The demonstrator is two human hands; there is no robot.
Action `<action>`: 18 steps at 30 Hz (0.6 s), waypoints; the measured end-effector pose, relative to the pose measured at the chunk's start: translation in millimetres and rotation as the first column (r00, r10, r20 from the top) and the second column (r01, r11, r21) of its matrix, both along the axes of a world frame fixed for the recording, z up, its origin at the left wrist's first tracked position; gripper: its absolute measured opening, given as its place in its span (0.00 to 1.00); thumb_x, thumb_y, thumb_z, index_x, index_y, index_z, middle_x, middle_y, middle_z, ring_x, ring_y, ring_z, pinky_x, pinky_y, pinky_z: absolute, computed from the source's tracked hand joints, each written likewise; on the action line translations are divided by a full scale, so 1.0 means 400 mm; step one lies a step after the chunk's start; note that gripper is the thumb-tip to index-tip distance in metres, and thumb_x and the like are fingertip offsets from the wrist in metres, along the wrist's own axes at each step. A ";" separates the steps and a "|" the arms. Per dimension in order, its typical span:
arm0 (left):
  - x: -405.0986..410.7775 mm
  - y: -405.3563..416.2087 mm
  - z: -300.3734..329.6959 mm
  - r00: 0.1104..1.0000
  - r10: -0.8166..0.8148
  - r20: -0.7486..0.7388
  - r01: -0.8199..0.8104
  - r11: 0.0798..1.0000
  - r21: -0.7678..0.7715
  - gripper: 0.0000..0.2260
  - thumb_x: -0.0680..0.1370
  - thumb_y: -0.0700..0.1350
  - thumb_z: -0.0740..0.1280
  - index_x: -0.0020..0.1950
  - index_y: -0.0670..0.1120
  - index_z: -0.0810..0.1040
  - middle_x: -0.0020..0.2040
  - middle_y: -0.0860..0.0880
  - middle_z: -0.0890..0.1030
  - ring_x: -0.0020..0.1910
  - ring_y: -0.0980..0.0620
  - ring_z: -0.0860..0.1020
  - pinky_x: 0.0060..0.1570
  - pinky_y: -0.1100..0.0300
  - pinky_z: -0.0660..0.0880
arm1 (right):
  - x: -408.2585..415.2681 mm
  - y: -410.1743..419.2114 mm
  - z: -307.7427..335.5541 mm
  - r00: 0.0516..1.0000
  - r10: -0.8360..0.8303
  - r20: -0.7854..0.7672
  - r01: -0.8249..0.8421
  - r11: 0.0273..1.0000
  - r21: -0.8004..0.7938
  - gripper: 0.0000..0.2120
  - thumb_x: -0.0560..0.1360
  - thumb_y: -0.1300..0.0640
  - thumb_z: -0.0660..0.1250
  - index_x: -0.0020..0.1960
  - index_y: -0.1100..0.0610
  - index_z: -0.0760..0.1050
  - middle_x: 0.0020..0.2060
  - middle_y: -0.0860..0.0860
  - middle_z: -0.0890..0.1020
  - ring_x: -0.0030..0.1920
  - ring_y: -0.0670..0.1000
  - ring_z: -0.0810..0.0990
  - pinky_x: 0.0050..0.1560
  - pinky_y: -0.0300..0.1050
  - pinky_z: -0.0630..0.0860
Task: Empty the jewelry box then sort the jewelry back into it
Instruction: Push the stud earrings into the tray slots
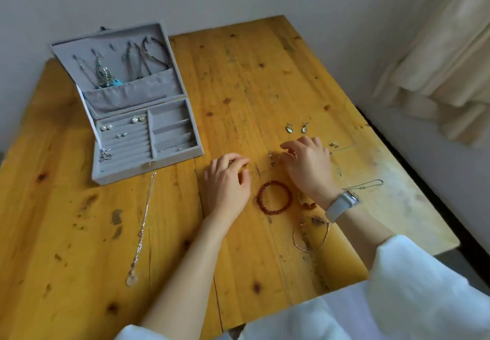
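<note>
The scene is being viewed by a single head-worn, wide-angle camera, which is being aimed forward and steeply down onto the wooden table (pixel 238 79) from close above; forearms are being caught at the bottom edge, wall and curtain (pixel 448 55) at the top.

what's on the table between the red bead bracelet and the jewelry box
In the head view, the left hand lies between the red bead bracelet and the jewelry box.

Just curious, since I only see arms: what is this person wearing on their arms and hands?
Both forearms are bare, with loose white sleeves pushed up toward the elbows. The right wrist carries a watch on a pale grey-white band. No rings or gloves show on the left hand or the right hand.
</note>
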State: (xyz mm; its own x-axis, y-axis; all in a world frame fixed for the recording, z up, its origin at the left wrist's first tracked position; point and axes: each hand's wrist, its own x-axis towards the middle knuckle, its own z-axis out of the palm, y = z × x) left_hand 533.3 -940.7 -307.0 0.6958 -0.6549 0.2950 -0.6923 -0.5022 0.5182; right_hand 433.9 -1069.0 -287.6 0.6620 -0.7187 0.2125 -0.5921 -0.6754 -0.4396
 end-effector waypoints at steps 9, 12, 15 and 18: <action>0.003 -0.008 -0.001 1.000 0.011 -0.004 -0.011 1.000 0.021 0.09 0.74 0.43 0.66 0.54 0.49 0.81 0.55 0.52 0.77 0.54 0.49 0.72 0.50 0.57 0.63 | 0.017 -0.019 -0.030 1.000 -0.022 0.016 0.023 0.997 -0.071 0.07 0.76 0.59 0.60 0.48 0.58 0.77 0.46 0.54 0.78 0.49 0.56 0.70 0.48 0.49 0.61; 0.011 -0.041 0.016 0.998 -0.027 -0.060 0.030 0.999 0.045 0.10 0.76 0.45 0.65 0.56 0.49 0.79 0.55 0.51 0.78 0.56 0.50 0.71 0.54 0.54 0.66 | -0.008 -0.020 -0.034 0.982 -0.082 0.172 0.092 0.995 -0.050 0.05 0.76 0.61 0.61 0.47 0.60 0.76 0.43 0.55 0.79 0.45 0.56 0.71 0.46 0.50 0.64; 0.010 -0.088 0.029 0.986 -0.125 -0.111 0.128 0.992 0.015 0.10 0.76 0.44 0.65 0.56 0.47 0.79 0.53 0.49 0.78 0.55 0.50 0.73 0.55 0.51 0.70 | -0.024 -0.014 -0.033 0.943 -0.119 0.311 0.121 0.993 0.012 0.04 0.75 0.63 0.62 0.47 0.61 0.75 0.40 0.55 0.80 0.42 0.56 0.72 0.44 0.50 0.66; 0.005 -0.120 0.028 0.982 -0.176 -0.073 0.178 0.984 0.020 0.08 0.75 0.43 0.67 0.54 0.46 0.80 0.50 0.48 0.78 0.52 0.49 0.73 0.52 0.49 0.72 | -0.025 -0.010 -0.036 0.928 -0.116 0.355 0.098 0.993 0.067 0.03 0.75 0.64 0.63 0.47 0.61 0.75 0.41 0.55 0.80 0.42 0.55 0.73 0.44 0.51 0.69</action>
State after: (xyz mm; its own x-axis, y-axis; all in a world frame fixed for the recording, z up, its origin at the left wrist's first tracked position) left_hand 535.3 -988.7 -295.7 0.5867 -0.7762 0.2307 -0.7338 -0.3891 0.5569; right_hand 423.9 -1072.9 -302.1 0.4669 -0.7960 0.3852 -0.4571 -0.5901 -0.6654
